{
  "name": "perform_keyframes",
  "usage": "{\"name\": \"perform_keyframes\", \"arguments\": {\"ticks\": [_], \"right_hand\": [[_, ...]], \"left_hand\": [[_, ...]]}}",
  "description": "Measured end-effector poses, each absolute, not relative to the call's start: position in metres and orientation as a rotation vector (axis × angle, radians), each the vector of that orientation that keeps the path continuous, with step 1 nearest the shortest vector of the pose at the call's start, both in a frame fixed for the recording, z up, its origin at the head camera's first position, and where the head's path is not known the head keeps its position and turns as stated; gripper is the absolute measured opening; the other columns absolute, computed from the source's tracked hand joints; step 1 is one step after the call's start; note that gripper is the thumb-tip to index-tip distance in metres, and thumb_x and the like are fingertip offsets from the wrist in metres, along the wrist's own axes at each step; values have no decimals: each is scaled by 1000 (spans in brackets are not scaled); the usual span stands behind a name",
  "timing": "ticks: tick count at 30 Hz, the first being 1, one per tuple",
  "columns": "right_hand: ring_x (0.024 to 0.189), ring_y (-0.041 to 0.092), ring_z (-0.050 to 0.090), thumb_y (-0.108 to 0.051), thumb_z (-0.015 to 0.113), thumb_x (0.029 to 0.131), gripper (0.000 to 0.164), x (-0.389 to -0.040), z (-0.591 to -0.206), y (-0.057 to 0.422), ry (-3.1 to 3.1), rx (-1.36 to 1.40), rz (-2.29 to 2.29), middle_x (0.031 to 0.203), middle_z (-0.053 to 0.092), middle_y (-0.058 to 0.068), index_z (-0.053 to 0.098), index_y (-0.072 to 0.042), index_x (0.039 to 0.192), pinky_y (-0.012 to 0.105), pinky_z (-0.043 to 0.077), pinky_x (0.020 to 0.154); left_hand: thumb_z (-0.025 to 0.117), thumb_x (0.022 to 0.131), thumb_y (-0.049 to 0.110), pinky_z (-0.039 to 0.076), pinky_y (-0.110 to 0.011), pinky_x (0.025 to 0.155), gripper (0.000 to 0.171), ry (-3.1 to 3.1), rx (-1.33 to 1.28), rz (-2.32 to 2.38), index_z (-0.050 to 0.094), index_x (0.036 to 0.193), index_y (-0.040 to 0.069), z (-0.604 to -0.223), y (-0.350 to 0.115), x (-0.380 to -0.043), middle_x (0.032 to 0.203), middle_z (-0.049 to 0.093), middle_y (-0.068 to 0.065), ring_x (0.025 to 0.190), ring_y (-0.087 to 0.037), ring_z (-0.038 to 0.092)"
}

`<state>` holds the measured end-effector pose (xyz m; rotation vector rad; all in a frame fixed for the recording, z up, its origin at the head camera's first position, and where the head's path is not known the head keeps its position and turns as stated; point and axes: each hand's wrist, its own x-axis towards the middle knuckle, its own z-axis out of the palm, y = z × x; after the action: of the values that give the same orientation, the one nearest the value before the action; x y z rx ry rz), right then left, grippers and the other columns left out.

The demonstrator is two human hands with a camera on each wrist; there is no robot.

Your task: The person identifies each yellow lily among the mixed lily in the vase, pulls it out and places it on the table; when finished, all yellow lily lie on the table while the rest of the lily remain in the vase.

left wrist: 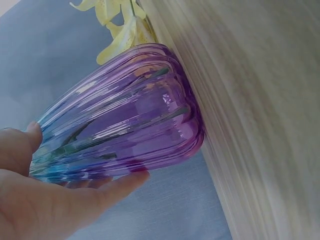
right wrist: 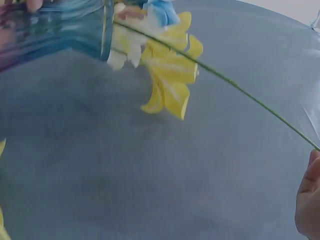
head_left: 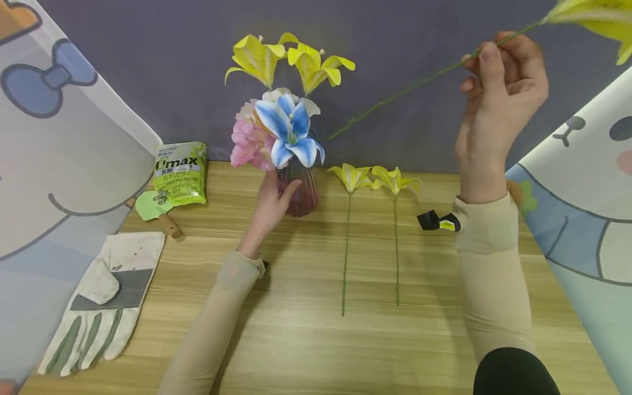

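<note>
My left hand (head_left: 270,204) holds a ribbed glass vase (head_left: 302,192), purple below and blue toward the neck. In the left wrist view, thumb and fingers wrap the vase (left wrist: 135,110), and green stems show through its glass. It holds a blue-and-white lily (head_left: 291,129), a pink flower (head_left: 249,140), a white flower and two yellow lilies (head_left: 257,57). Raised at the right, my right hand (head_left: 508,90) pinches the green stem (head_left: 410,93) of another yellow lily (head_left: 592,16). That stem slants down left; in the right wrist view its far end overlaps the vase mouth.
Two yellow lilies (head_left: 350,178) lie right of the vase, stems toward me. A black strip (head_left: 428,220) lies farther right. On the left are a fertilizer bag (head_left: 180,173), a green trowel (head_left: 153,206) and work gloves (head_left: 111,291). A grey backdrop (head_left: 163,71) stands behind.
</note>
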<state>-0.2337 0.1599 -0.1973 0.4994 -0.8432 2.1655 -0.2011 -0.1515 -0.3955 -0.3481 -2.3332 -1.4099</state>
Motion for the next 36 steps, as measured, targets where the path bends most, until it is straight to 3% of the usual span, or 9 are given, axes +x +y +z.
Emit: {"name": "perform_keyframes", "arguments": {"ticks": [4, 12, 19, 27, 31, 36], "right_hand": [[69, 37, 62, 23, 65, 94, 11, -231, -201, 176, -877, 477, 2146, 83, 63, 27, 62, 21, 104, 24, 47, 49], [69, 29, 66, 7, 88, 83, 31, -227, -230, 198, -1228, 442, 2134, 84, 68, 22, 67, 20, 103, 26, 49, 52], [74, 19, 70, 2, 81, 93, 21, -215, -261, 232, -1828, 361, 2086, 96, 77, 11, 75, 13, 110, 23, 56, 62], [82, 10, 70, -15, 71, 105, 15, -203, -296, 285, -2526, 243, 1709, 98, 77, -9, 77, -9, 118, 20, 58, 69], [84, 6, 72, -13, 64, 109, 18, -206, -321, 308, -2699, 229, 1609, 99, 75, -18, 71, -2, 122, 20, 60, 72], [82, 3, 71, -4, 64, 108, 29, -212, -351, 328, -2803, 239, 1612, 97, 75, -18, 61, 17, 127, 18, 59, 71]], "left_hand": [[70, 105, 13, 36, -47, 123, 64, -2337, -351, -1403, 38, 155, -11, -396, -151, -201, 149, 52, -33, 142, -43, 50], [71, 104, 13, 35, -48, 123, 64, -2337, -346, -1390, 40, 155, -10, -398, -153, -201, 149, 52, -33, 142, -44, 50], [71, 105, 13, 37, -48, 122, 63, -2354, -335, -1403, 39, 154, -10, -395, -152, -200, 147, 53, -33, 141, -43, 51], [71, 105, 13, 37, -49, 122, 63, -2361, -334, -1393, 40, 153, -11, -394, -151, -200, 146, 53, -33, 141, -44, 51], [69, 106, 14, 36, -48, 123, 64, -2362, -338, -1378, 38, 156, -11, -394, -151, -200, 149, 52, -33, 143, -44, 49], [70, 106, 15, 35, -48, 123, 66, -2353, -352, -1372, 37, 157, -11, -394, -152, -198, 150, 51, -33, 144, -43, 48]]}}
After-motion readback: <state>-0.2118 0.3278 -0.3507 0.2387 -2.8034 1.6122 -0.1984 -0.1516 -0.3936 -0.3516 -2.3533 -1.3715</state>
